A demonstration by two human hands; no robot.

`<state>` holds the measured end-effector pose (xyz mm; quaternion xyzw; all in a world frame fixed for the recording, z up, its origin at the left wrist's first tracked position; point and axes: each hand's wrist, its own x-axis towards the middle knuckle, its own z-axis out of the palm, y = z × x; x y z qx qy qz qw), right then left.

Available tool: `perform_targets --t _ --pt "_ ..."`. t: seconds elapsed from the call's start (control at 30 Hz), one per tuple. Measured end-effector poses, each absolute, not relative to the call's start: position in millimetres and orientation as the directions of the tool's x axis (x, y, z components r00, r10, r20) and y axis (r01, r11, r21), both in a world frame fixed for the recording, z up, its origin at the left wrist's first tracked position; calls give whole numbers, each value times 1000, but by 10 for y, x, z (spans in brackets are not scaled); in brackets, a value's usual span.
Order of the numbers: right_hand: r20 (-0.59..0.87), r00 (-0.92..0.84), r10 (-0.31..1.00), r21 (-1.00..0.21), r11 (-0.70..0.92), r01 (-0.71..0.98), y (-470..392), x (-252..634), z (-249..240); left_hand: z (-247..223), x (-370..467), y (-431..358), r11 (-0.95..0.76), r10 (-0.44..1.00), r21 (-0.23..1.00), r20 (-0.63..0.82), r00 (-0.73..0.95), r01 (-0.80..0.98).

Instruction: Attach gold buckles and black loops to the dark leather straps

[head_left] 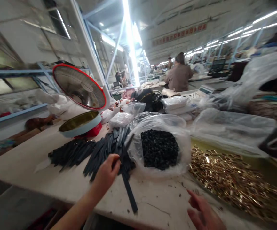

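My left hand (109,167) is closed in a pinch over the front of a pile of dark grey fabric strips (108,143). A dark strip (129,193) runs from beside its fingertips down across the table, and the fingers seem to grip a strip there. Low on the right, my right hand (204,210) is open and blurred, its fingers apart and nothing between them. It is near the rim of a basin of gold-coloured metal buckles (227,179). Between the hands stands an open clear plastic bag (135,150) full of small black pieces (160,148).
A second bundle of dark strips (72,153) lies to the left. Behind it are a shallow round pan (81,123) on a red base and a red-rimmed fan heater (81,86). Plastic packets (121,119) crowd the back. A person (179,75) sits farther off.
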<state>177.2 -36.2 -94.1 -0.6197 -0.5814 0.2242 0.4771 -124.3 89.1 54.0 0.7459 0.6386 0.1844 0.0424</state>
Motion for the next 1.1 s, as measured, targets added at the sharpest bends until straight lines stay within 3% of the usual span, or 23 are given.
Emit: perform_targets --t 0.07,0.13,0.17,0.23,0.3,0.33,0.4,0.47,0.5,0.6,0.63,0.7,0.77,0.83,0.93,1.1 --pt "103 141 985 -986 82 144 -388 1707 -634 405 -912 527 -628 767 222 337 546 746" --pt "-92 34 995 -989 -87 -123 -380 1664 -376 281 -684 303 -852 508 95 392 767 516" --pt "-159 11 987 -969 -154 -195 -372 1661 -288 233 -609 261 -883 449 74 419 789 463" --pt "-247 56 968 -929 -220 -298 -364 1683 -211 168 -502 283 -828 538 180 526 659 531" --pt "-254 198 947 -916 -170 -363 -376 1701 -250 131 -394 350 -602 782 523 538 313 604" --pt "-241 265 934 -920 -133 -370 -390 1687 -299 117 -325 368 -437 890 727 434 139 530" --pt "-183 326 927 -945 -75 -319 -431 1594 -425 98 -157 350 -58 998 981 58 8 186" --pt "-108 261 959 -978 -55 -202 -477 1442 -543 98 4 296 264 960 955 -248 129 -133" --pt "-74 177 981 -991 -52 -124 -490 1373 -581 106 61 277 341 936 914 -309 169 -220" --pt "41 -90 995 -987 54 153 -396 1335 -550 141 94 299 384 923 869 -347 168 -311" --pt "82 -119 989 -962 110 248 -294 1390 -490 150 67 326 385 922 869 -344 178 -312" --pt "168 -2 986 -875 150 460 28 1559 -332 159 -9 377 413 904 857 -345 253 -307" --pt "253 60 966 -704 141 696 455 1718 -193 166 -75 407 472 865 825 -364 345 -311" --pt "272 -14 962 -412 129 902 874 1796 -139 176 -113 418 521 831 790 -384 402 -323" --pt "234 -40 971 -282 107 954 1281 1758 -209 180 -141 434 559 806 758 -401 436 -336" --pt "212 -66 975 -275 124 953 1398 1679 -329 96 -181 474 606 776 723 -446 446 -332"
